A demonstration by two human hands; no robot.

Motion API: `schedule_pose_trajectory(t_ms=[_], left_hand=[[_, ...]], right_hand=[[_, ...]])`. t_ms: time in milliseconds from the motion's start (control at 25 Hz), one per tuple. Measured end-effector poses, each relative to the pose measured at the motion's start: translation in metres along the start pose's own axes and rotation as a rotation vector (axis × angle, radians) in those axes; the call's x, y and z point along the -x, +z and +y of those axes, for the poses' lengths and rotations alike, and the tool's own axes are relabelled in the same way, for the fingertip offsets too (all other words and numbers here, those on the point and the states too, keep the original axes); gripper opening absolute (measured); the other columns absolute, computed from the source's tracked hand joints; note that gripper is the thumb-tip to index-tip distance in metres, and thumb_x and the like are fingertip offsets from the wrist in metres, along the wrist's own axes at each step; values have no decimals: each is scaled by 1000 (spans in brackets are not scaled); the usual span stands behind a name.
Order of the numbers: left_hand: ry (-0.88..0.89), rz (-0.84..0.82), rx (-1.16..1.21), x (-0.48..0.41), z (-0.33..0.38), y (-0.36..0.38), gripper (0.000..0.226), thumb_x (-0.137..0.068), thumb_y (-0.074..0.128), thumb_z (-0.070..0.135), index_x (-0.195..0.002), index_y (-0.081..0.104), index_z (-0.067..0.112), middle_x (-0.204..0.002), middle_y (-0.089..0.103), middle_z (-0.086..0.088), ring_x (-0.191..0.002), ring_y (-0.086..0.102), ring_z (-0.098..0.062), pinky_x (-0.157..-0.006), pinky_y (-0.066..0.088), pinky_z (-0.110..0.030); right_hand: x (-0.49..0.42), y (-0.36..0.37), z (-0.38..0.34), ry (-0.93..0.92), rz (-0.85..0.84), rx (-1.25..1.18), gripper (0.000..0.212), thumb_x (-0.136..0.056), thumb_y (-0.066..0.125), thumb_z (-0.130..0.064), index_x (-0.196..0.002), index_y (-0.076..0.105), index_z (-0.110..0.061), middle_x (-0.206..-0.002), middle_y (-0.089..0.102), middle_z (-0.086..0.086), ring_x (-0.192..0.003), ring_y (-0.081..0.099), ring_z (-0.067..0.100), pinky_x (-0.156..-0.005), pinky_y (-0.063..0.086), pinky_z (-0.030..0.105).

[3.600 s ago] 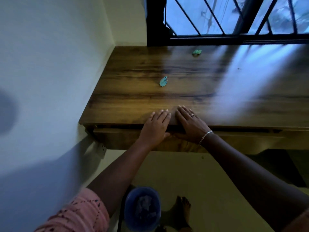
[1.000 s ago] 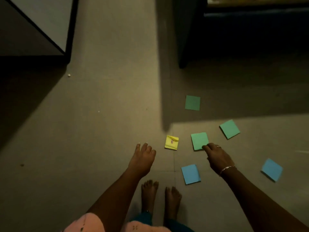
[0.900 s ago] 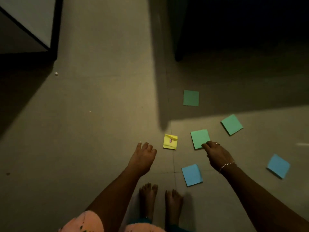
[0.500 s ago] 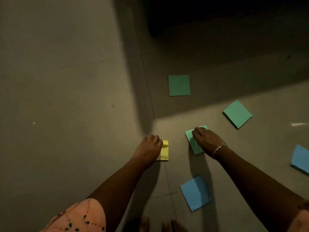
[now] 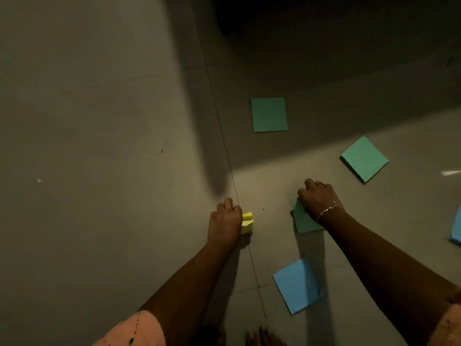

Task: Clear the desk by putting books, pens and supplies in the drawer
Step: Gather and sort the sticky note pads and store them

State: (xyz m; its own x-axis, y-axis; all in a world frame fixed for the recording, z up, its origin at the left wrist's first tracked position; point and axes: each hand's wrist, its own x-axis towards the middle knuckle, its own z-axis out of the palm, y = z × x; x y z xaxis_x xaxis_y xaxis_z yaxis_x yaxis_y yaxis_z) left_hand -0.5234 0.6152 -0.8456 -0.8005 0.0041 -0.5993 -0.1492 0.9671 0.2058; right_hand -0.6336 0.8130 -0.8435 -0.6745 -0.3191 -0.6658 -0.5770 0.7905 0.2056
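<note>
The left hand (image 5: pixel 225 221) has its fingers (image 5: pixel 228 204) curled tight round a yellow note (image 5: pixel 247 223). The note's free edge sticks out, bent upward, on the side toward the other hand. The right hand (image 5: pixel 318 199) has its fingers (image 5: pixel 309 184) curled over the far edge of a green note (image 5: pixel 303 222), with the thumb at the sheet's left corner. The near half of that sheet shows below the wrist, and whether any of it has left the floor (image 5: pixel 99 171) cannot be told. A bracelet (image 5: pixel 330 210) circles that wrist.

Between the two sets of fingers lies a strip of lit floor, and a tile seam (image 5: pixel 224 146) runs just beside the left fingers. Beyond the right fingers, well apart, a second green note (image 5: pixel 269 114) lies square in shadow. Out to their right a third green note (image 5: pixel 364 158) lies turned cornerwise. Nearer the body, between the forearms, a blue note (image 5: pixel 296 285) lies flat. A second blue note (image 5: pixel 456 228) is cut off by the right edge of the view. Left of the left fingers a broad stretch of grey floor runs out to the edge of the view.
</note>
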Motion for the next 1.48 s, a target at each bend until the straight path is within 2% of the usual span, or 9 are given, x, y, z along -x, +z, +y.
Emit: schedule_pose_trajectory(t_ms=[200,440,560,720,880,960,1200,1360,1480], left_hand=[[-264,111,319,86,-7,-55,22,-93,50,16,-114,48,14,-111,63,-10,-100,60,-28,-77,45,-32],[-502,232,637,245,-17,-173,14,-88,56,18,-100,59,10,-98,67,-13,-92,61,-33,-71,44,-36],[-556,340,721,323,-24,-246,15,-82,67,24,-90,63,12,-95,68,-8,-89,62,-29,-71,46,-35],[-605,659,878,441,-34,-356,19,-71,78,15,-73,59,15,-77,68,-5,-71,60,-22,-60,40,-29],[-749,896,969,556,-56,-414,19,-64,81,8,-74,64,8,-77,69,-9,-73,64,-25,-63,45,-29],[-800,893,1002,584,-58,-423,21,-64,82,9,-76,65,8,-80,70,-8,-75,65,-22,-68,49,-31],[-1097,1210,1254,798,-137,-391,22,-71,78,7,-77,59,17,-89,68,-6,-83,67,-19,-75,57,-43],[-1241,1479,1313,954,-173,-346,29,-69,77,-2,-69,54,16,-86,66,-13,-70,62,-18,-64,54,-29],[-1388,1627,1338,1053,-191,-303,21,-72,74,2,-81,59,13,-95,68,-12,-86,66,-24,-79,56,-40]], right_hand=[[90,-46,5,112,13,-254,48,-88,50,-11,-133,39,-19,-121,60,8,-107,60,29,-81,48,33],[229,-190,-13,173,149,-573,43,-85,54,-3,-127,48,-11,-107,65,18,-95,63,35,-72,48,36],[295,-279,-29,100,269,-645,38,-83,53,0,-120,54,-9,-101,66,21,-90,63,37,-68,46,36],[379,-402,-63,-96,430,-708,39,-86,52,1,-123,57,-7,-104,66,28,-94,62,42,-75,49,43],[445,-496,-118,-285,498,-769,36,-87,51,2,-122,57,-3,-105,64,30,-98,60,44,-77,46,42],[459,-513,-134,-296,522,-816,32,-86,54,1,-118,59,-1,-103,65,30,-96,61,44,-75,46,41],[575,-566,-313,-805,513,-750,25,-80,60,5,-105,64,5,-98,67,27,-92,62,41,-69,38,33],[671,-564,-447,-1081,402,-722,19,-79,63,3,-96,66,-2,-92,67,23,-88,62,39,-73,43,38],[744,-563,-541,-1226,308,-722,19,-78,64,4,-96,66,0,-92,69,21,-87,64,33,-70,44,33]])
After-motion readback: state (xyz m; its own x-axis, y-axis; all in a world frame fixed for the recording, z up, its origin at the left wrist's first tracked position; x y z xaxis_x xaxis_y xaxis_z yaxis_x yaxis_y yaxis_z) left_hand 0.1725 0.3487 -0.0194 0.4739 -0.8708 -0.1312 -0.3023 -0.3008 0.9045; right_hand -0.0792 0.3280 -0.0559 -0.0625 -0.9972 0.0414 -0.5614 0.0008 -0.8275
